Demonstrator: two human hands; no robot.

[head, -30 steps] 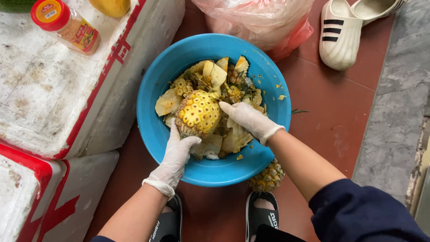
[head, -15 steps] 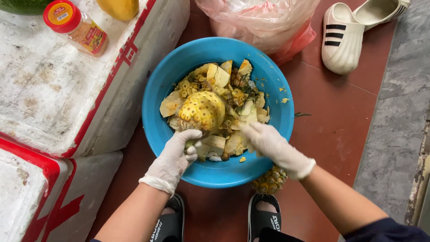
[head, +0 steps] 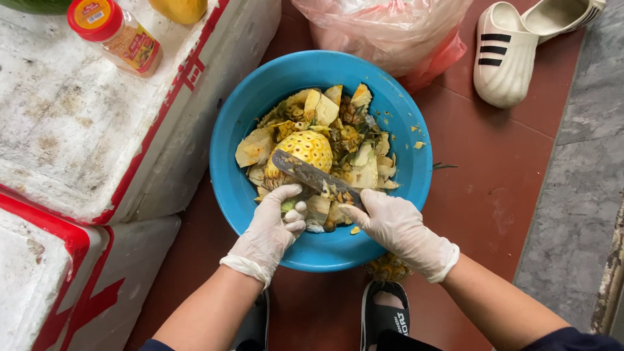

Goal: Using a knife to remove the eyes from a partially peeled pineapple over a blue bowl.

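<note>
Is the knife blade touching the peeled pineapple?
Touching. The head view shows the knife, held by the right hand, lying flat across the pineapple with no gap.

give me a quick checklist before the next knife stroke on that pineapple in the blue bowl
1. Left hand in a white glove has a grip on the lower end of the partly peeled yellow pineapple: ok.
2. Right hand closed on the handle of the long grey-bladed knife: ok.
3. Blade lying across the pineapple, above the left fingers: ok, though they look close.
4. Pineapple sitting inside the round blue plastic bowl, over the heap of cut peel: ok.
5. Bowl steady on the red tiled floor: cannot tell.
6. Blade sharpness: cannot tell.
</note>
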